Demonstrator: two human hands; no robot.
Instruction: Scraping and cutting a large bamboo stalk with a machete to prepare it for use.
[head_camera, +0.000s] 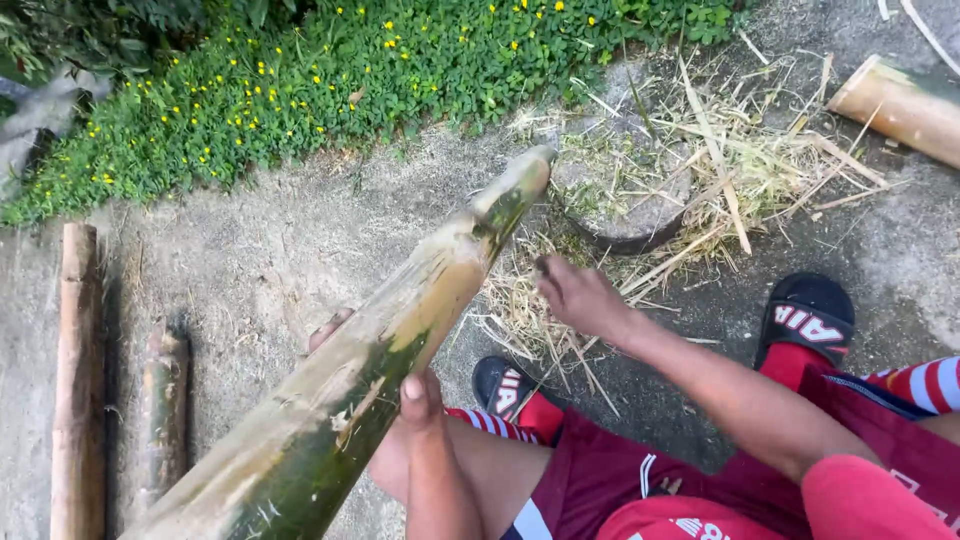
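My left hand (415, 395) grips the bamboo pole (380, 350), which slants up from lower left toward the flat stone (630, 200). My right hand (580, 297) hangs loosely open, empty, over the shavings (720, 170), just beside the pole.

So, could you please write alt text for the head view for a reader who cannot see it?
A seated person's left hand grips a thick bamboo pole slanting up across the frame, while the right hand hovers over dry shavings on the concrete ground. More poles lie at left.
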